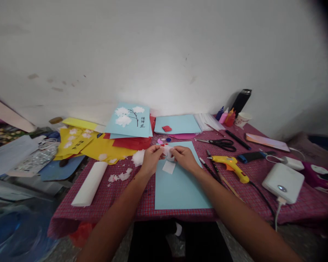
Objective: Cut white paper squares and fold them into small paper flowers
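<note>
Both hands meet above the top of a light blue sheet point(180, 193). A small piece of thin white paper point(168, 151) is stretched between them. My left hand point(152, 157) pinches its left side, and my right hand point(184, 157) grips the right side between thumb and fingers. Just below the fingers, a small white paper square point(168, 167) lies on the blue sheet. Beside my left hand is a pile of white paper pieces point(138, 158), with torn white scraps point(121, 176) farther left. Small coloured paint lids or dabs point(164, 140) sit behind the hands, partly hidden.
A folded white paper roll point(90, 183) lies at left. Behind stand blue cards point(128, 120) with white blossoms, beside yellow sheets point(104, 147). To the right are black scissors point(221, 143), a yellow glue gun point(231, 166), pens point(210, 169), a corded white power bank point(283, 182) and paint bottles point(229, 118).
</note>
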Action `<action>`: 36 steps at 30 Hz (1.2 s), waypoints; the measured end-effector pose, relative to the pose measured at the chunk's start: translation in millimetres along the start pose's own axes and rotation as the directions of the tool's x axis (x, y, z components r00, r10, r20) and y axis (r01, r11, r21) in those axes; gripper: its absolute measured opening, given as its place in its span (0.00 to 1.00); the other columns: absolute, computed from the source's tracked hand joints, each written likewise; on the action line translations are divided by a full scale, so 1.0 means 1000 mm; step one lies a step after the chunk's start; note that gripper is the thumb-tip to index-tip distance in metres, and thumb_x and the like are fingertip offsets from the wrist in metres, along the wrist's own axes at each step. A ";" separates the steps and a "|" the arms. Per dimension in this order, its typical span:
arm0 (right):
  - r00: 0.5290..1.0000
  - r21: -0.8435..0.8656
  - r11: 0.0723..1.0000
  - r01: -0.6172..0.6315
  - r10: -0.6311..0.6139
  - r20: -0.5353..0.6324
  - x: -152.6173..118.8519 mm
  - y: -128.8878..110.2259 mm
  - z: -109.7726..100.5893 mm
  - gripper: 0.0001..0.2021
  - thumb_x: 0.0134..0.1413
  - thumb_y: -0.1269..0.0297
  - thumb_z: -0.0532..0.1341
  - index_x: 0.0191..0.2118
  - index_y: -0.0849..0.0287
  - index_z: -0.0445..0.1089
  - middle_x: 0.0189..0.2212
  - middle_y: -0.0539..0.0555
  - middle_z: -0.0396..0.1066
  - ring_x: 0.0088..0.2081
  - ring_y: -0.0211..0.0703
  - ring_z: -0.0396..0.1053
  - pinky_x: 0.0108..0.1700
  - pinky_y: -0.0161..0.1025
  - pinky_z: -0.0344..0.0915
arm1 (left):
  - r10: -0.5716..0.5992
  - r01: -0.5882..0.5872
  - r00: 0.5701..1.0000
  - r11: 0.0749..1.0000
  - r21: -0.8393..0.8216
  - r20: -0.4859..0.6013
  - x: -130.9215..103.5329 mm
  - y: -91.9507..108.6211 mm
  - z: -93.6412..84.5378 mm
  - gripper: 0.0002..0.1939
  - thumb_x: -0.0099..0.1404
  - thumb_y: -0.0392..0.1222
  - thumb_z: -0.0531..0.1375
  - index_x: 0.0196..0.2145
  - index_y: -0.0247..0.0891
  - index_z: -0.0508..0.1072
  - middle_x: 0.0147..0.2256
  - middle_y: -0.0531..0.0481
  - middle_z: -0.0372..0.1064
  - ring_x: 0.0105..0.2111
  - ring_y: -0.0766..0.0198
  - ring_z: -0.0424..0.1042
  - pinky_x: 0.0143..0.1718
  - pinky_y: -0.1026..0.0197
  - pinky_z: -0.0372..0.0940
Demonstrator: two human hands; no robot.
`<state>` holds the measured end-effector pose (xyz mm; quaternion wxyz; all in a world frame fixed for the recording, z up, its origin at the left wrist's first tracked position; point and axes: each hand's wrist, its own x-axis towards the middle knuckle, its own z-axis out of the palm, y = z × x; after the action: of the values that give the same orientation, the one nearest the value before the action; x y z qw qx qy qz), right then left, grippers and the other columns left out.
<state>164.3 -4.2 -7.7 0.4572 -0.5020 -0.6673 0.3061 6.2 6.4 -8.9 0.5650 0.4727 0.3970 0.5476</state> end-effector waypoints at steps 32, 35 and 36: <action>0.981 -0.423 0.904 -0.063 -0.022 -0.194 0.011 0.015 -0.020 0.17 0.58 0.59 0.51 0.26 0.59 0.72 0.24 0.53 0.72 0.28 0.41 0.66 0.28 0.34 0.53 | 0.112 -0.092 0.981 0.988 0.127 -0.159 0.007 -0.004 -0.007 0.12 0.54 0.46 0.61 0.32 0.34 0.73 0.29 0.50 0.69 0.25 0.70 0.65 0.25 0.67 0.63; 0.979 -0.532 0.847 0.004 -0.111 -0.169 0.008 0.009 -0.024 0.15 0.59 0.61 0.51 0.34 0.58 0.74 0.32 0.55 0.74 0.34 0.43 0.68 0.34 0.35 0.56 | 0.123 -0.100 0.976 0.986 0.134 -0.178 0.008 -0.006 -0.008 0.13 0.56 0.47 0.60 0.33 0.34 0.73 0.27 0.50 0.68 0.24 0.70 0.64 0.24 0.67 0.62; 0.983 -0.565 0.825 0.027 -0.125 -0.135 0.006 0.008 -0.024 0.14 0.59 0.62 0.51 0.37 0.57 0.75 0.34 0.55 0.74 0.36 0.43 0.68 0.36 0.35 0.57 | 0.130 -0.106 0.975 0.984 0.140 -0.179 0.009 -0.006 -0.009 0.13 0.56 0.47 0.60 0.33 0.34 0.73 0.27 0.50 0.68 0.24 0.70 0.64 0.24 0.67 0.62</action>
<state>189.1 2.8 -3.1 0.3557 -0.6106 -0.7067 0.0353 0.1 16.3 -16.3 0.4595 0.4776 0.4542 0.5953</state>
